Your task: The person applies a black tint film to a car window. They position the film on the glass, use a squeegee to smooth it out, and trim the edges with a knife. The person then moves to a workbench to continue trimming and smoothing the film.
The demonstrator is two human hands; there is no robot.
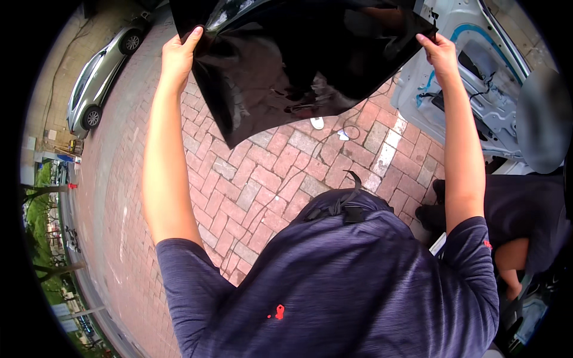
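Two hands, left (pixel 177 55) and right (pixel 440 52), pinch the top corners of a glossy black film sheet (pixel 298 59), spread wide and held high so it hangs flat above the brick paving (pixel 250 185), near a stripped car door (pixel 477 77).

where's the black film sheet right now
In the head view, the black film sheet is held up top centre between the left hand and right hand, above the brick paving.
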